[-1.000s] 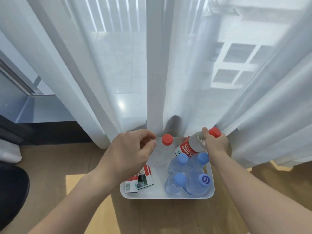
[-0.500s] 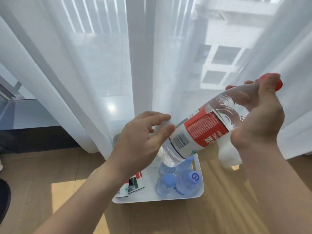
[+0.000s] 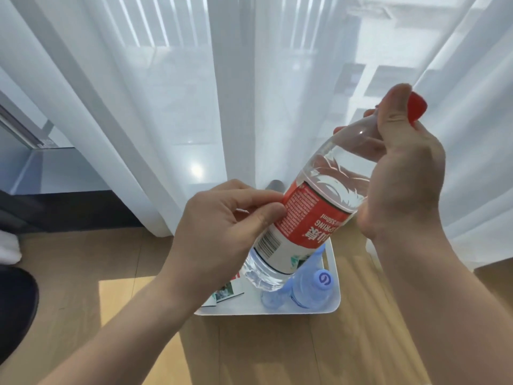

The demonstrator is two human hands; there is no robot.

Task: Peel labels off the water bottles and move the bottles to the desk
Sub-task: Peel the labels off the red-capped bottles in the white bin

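White curtains [image 3: 138, 107] filled the back of the view, w/ wood floor [image 3: 97, 259] below. On the floor, just in front of the curtains, sat a white tray [image 3: 331, 309]. In it stood blue-capped bottles [image 3: 311, 293] at the right, w/ what looked like a loose peeled label [image 3: 226, 291] at the left. No bench in view.

Above the tray, tilted w/ its red cap [image 3: 416, 107] up and to the right, was the water bottle [image 3: 299, 226], held clear of everything below. The right hand [image 3: 399, 173] was wrapped round its neck and shoulder, thumb up by the cap. The left hand [image 3: 222, 232] was closed to a narrow pinch, thumb and forefinger at the upper left edge of the red-and-white label [image 3: 302, 223]; whether it had hold of the edge or only touched it, cannot tell. The label looked fully on, no lifted corner seen.

Step in hand, prob.: starting the peel on this bottle. The next move would prob. call for a nail under the seam to lift a flap, then a pull round the body while the right hand kept the bottle from turning. The bottle looked full, so the grip at the neck needed to be firm.
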